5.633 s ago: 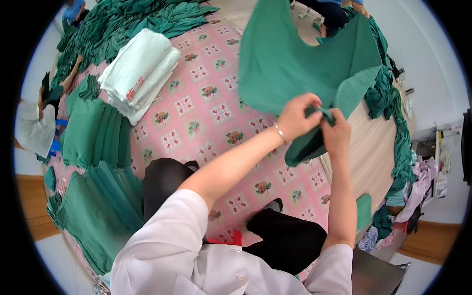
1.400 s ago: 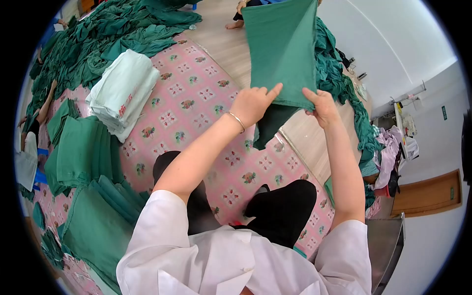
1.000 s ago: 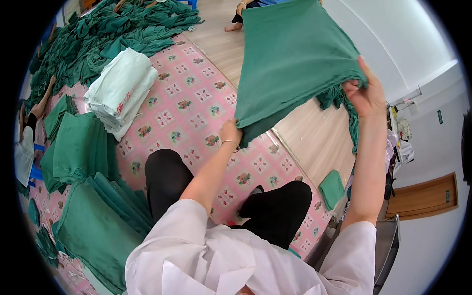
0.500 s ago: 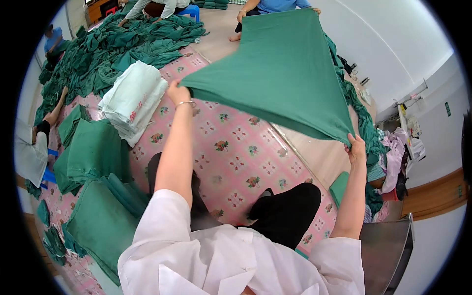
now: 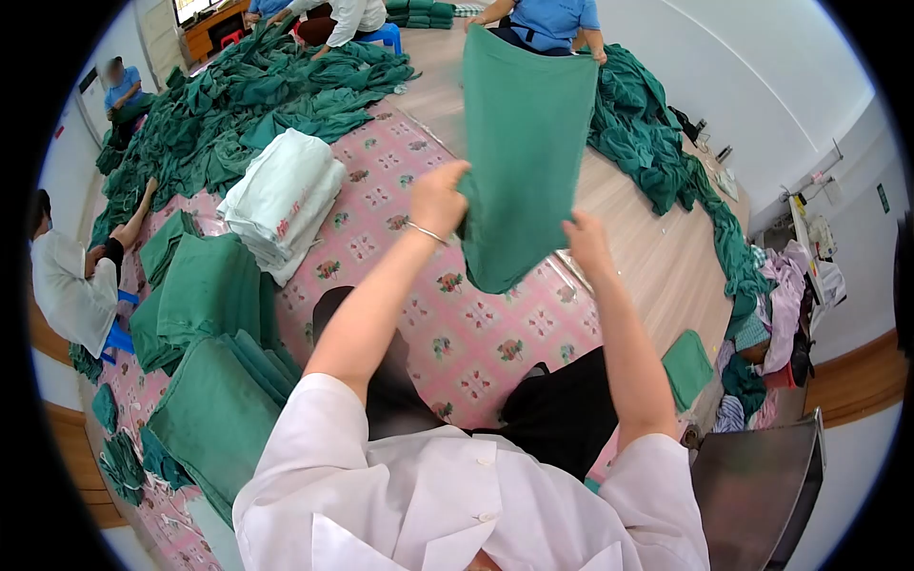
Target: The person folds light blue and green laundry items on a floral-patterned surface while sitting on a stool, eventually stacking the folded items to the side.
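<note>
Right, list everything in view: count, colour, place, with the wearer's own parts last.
Cloth: one, green, centre
Mat: one, pink patterned, centre
Floor: one, pale, right of the mat
Bundle: one, white, on the mat
Stacks: several, green, left and far end
Heaps: two, green, far left and far right
Folded piece: one, green, right
Clothes: several, mixed, right
Panel: one, grey, lower right
Stools: at least two, blue, far end and left
Co-workers: at least five, blue or white tops, far end and left
Shirt: one, white, bottom
Trousers: one pair, black, bottom centre
Bracelet: one, silvery, left wrist
Left hand: one, bare, gripping the cloth's left edge
Right hand: one, bare, at its right edge, grip unclear
</note>
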